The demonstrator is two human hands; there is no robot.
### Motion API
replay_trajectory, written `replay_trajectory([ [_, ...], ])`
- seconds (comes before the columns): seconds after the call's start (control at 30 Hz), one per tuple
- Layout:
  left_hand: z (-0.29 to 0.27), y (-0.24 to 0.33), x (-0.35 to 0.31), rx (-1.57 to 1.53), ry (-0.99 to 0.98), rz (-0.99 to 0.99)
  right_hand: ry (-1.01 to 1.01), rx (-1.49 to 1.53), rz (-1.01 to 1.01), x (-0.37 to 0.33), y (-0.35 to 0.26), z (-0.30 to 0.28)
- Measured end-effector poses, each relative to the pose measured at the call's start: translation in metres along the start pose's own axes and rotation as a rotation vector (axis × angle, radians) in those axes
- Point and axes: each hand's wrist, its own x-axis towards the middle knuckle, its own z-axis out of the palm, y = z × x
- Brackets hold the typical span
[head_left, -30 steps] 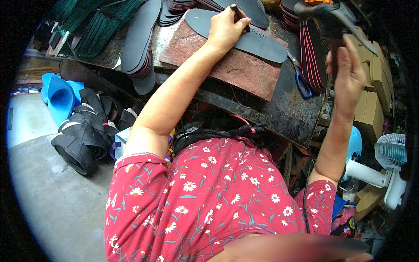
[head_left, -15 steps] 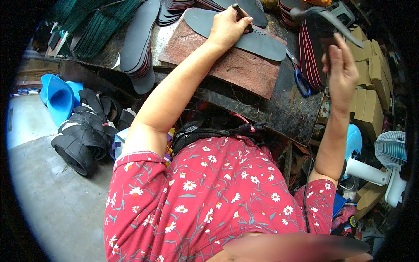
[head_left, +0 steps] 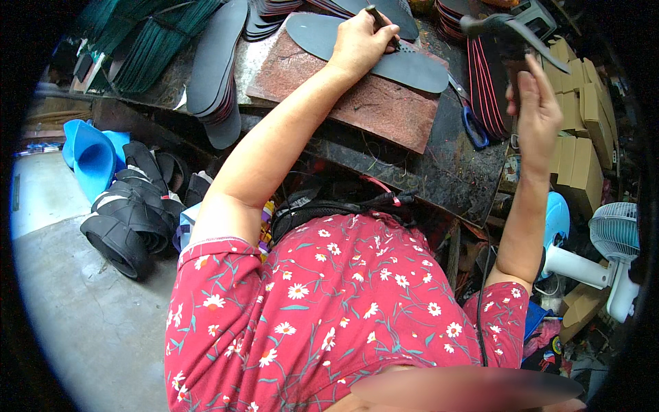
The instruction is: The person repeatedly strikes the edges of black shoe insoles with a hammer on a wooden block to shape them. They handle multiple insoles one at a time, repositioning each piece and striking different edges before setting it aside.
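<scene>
My left hand (head_left: 362, 45) is closed round a dark punch (head_left: 375, 15), held upright with its lower end on a grey shoe sole (head_left: 417, 72). A patch of small holes shows in the sole beside my fingers. Under the sole lies a worn reddish board (head_left: 384, 113), tilted across the bench. My right hand (head_left: 537, 113) is raised at the right, wrapped round the handle of a hammer (head_left: 504, 29). Most of the handle is hidden by my fingers and the dark background. The hammer head hangs in the air, apart from the punch.
Blue-handled scissors (head_left: 473, 127) lie right of the board, beside red-edged soles (head_left: 487, 86). Another stack of soles (head_left: 218, 58) stands at the left. Cardboard boxes (head_left: 580, 165) and a white fan (head_left: 613, 233) are at right. Black rolled pieces (head_left: 127, 220) sit on the floor at left.
Little differs: the bench shifts very slightly in the picture. My left hand keeps the punch on the sole, and my right hand holds the hammer at almost the same height.
</scene>
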Motion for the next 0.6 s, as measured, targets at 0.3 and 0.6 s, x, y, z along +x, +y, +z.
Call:
replay_trajectory([
  [0.3,0.016,0.007,-0.009,0.661,-0.043,0.696,-0.171,-0.066,0.112,-0.004,0.010,0.033],
  [0.6,0.001,0.000,0.004,-0.430,0.240,0.072,-0.183,-0.491,0.111,-0.016,0.056,0.029],
])
